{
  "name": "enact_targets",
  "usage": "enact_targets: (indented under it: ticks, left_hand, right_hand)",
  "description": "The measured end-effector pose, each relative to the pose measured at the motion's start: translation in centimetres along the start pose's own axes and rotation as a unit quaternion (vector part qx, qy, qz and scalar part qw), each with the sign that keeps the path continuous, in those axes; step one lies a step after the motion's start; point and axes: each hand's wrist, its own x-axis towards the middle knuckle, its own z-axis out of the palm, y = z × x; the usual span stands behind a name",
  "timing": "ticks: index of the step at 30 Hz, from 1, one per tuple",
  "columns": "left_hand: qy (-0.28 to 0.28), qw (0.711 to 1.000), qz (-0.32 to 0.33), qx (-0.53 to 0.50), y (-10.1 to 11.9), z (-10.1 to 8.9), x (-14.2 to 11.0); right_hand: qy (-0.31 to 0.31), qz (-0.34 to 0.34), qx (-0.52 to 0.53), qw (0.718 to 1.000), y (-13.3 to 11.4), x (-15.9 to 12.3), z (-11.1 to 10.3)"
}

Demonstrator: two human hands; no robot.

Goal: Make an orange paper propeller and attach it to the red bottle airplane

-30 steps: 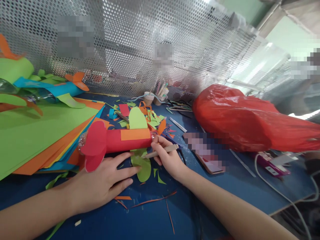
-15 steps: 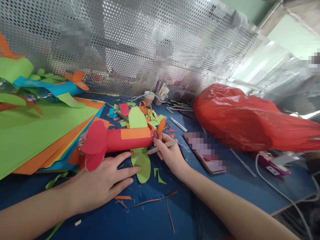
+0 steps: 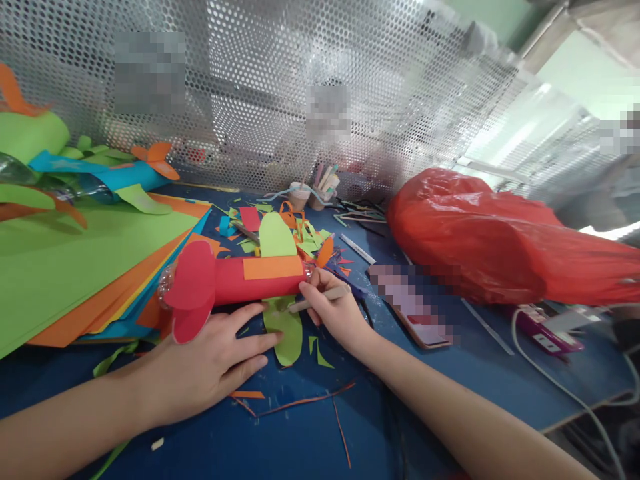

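Note:
A toy plane (image 3: 233,280) lies across the table, a plastic bottle wrapped in red paper with an orange strip on top. Green paper wings (image 3: 284,333) stick out on both sides. Red paper pieces form the tail (image 3: 193,283), and an orange propeller blade (image 3: 325,252) sits by the neck end. My left hand (image 3: 215,360) lies flat with spread fingers beside the body, a fingertip on the near wing. In my right hand (image 3: 335,307) is a pale pen (image 3: 317,299), its tip over that wing. The fingertips are close to the bottle's neck end.
Coloured paper sheets (image 3: 95,250) and other paper-covered bottle toys (image 3: 125,181) are on the left. Paper scraps (image 3: 305,233) and pots of pens (image 3: 325,190) lie behind the plane. To the right are a phone (image 3: 410,307), a red plastic bag (image 3: 480,233) and a cable (image 3: 555,383).
My right hand has shifted slightly left, and the pen tip has moved left over the near green wing. My left hand stays where it was.

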Motion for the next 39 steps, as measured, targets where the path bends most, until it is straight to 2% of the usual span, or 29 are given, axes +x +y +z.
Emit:
enact_targets:
  ticks: [8,39]
  left_hand:
    - [0.009,1.0,0.015,0.009,-0.1,-0.13,-0.06]
    - [0.015,1.0,0.001,-0.014,-0.05,-0.11,-0.03]
  right_hand:
    - [-0.008,-0.01,-0.002,1.0,0.19,-0.05,-0.01]
    - [-0.007,-0.007,-0.007,1.0,0.21,-0.09,0.15]
